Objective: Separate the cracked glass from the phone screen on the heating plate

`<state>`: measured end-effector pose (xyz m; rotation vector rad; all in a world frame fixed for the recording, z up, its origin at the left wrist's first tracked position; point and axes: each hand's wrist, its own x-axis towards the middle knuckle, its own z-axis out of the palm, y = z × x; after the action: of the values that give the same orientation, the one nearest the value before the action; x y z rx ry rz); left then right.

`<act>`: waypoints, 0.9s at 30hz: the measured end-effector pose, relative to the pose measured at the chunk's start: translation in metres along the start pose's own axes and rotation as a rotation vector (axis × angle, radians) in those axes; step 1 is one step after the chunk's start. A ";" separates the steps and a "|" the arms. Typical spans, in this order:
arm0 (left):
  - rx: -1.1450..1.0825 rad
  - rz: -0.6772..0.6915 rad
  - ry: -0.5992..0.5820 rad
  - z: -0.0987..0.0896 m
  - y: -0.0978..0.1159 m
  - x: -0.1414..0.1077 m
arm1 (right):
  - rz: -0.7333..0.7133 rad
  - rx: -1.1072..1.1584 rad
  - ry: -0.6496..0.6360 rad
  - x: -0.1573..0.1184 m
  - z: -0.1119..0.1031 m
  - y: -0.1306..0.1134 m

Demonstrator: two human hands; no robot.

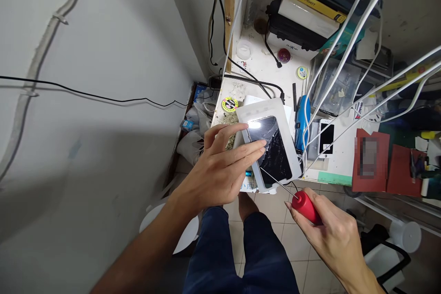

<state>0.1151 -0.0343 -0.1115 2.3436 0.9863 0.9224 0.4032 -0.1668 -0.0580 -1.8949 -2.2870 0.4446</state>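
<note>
A dark phone screen point(277, 161) with cracks and flaking marks lies within a pale grey frame or plate point(288, 138) at the bench's front edge. My left hand point(223, 165) reaches over it from the left. Its fingers are stretched out, their tips resting on the upper left of the screen, and nothing is in its grasp. My right hand point(330, 223) is wrapped round the red handle of a thin-shafted tool point(308, 207), below and right of the frame. The metal shaft points up and left, its tip at the screen's lower left part.
Around the frame on the white bench are a yellow-rimmed round tin point(229, 104), a blue tool point(302, 121) and a white phone point(325, 138). White cables point(339, 66) hang across the right side. Boxes point(303, 14) are stacked behind, and a grey wall point(103, 147) stands left.
</note>
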 end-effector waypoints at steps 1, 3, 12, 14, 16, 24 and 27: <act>0.001 0.002 0.002 0.000 0.000 0.000 | -0.007 -0.003 -0.001 0.001 0.001 0.001; 0.000 0.001 0.002 0.000 0.000 0.000 | -0.017 0.000 -0.005 0.001 0.002 0.001; -0.004 -0.005 0.003 0.000 -0.001 0.000 | -0.024 0.032 -0.034 -0.002 -0.003 0.001; -0.002 0.000 0.006 0.000 -0.001 0.000 | -0.029 0.031 -0.037 -0.002 -0.005 0.003; 0.000 0.005 0.004 0.001 -0.001 0.000 | -0.041 0.015 -0.032 0.001 -0.007 0.006; 0.002 0.022 0.020 0.002 -0.002 0.000 | -0.141 -0.054 -0.017 0.014 -0.008 0.020; 0.008 0.018 0.015 0.002 -0.002 0.000 | -0.153 -0.046 -0.019 0.014 -0.007 0.019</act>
<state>0.1151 -0.0333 -0.1140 2.3597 0.9781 0.9464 0.4199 -0.1492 -0.0582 -1.7249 -2.4523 0.3958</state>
